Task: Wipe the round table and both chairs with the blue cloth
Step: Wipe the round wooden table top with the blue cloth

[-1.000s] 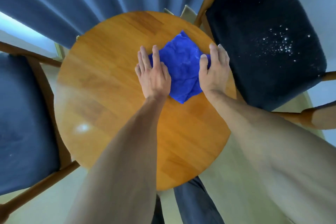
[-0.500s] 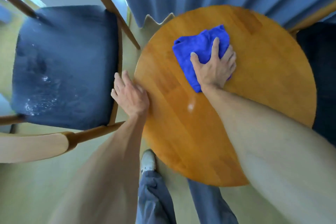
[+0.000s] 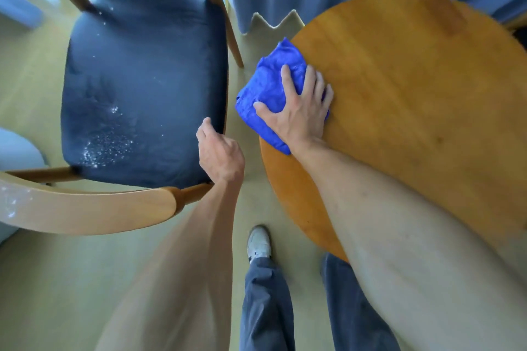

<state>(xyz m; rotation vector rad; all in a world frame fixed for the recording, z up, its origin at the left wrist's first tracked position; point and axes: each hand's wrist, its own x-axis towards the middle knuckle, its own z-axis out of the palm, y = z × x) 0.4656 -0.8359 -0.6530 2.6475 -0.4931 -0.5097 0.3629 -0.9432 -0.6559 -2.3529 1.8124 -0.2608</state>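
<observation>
A bunched blue cloth [image 3: 266, 94] sits at the left edge of a round wooden table [image 3: 413, 100], part of it hanging past the rim over the pale floor. The tabletop is a warm orange-brown with visible grain and a smooth, faintly glossy finish. Just to the left of the table stands a wooden chair [image 3: 142, 88] with a dark navy padded seat, seen from above; white specks and a dusty smear are scattered over the seat, thickest near its front left corner. The chair's curved light-wood armrest runs along the near side. A sliver of a second chair [image 3: 520, 31] shows at the far right edge, behind the table.
</observation>
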